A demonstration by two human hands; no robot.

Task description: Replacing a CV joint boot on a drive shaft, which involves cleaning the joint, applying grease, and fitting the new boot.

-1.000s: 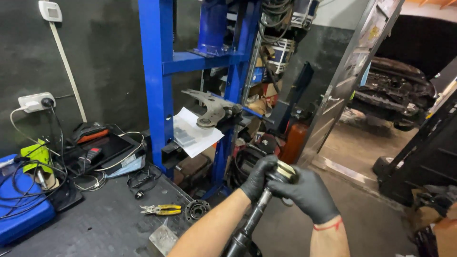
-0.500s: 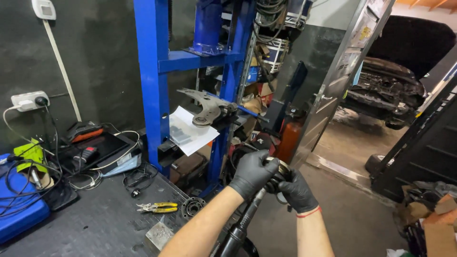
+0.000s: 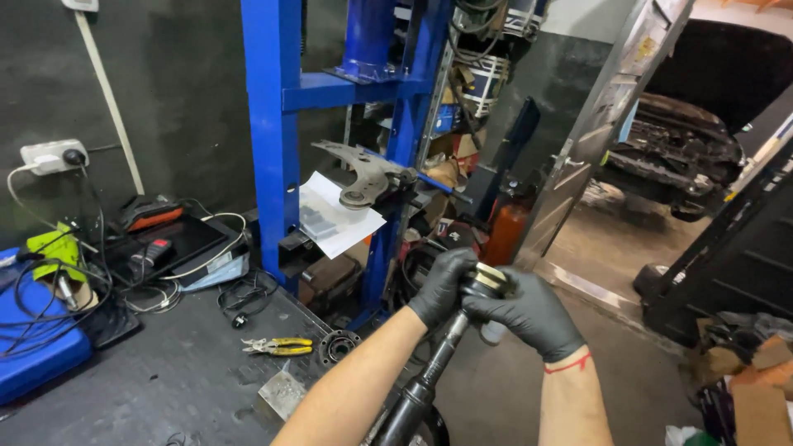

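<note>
Centre-low in the frame, the left hand [image 3: 442,285] is clenched round the upper end of a black shaft [image 3: 429,372], steadying it upright; the right hand [image 3: 533,314] cups its metal joint [image 3: 491,279] from above. A blue press [image 3: 277,124] stands behind.

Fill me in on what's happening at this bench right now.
A person in black gloves holds a long dark shaft upright. The left hand and right hand both wrap its metal top end. Behind stands a blue press frame with a metal arm part on it. Yellow-handled pliers lie on the dark bench.
</note>
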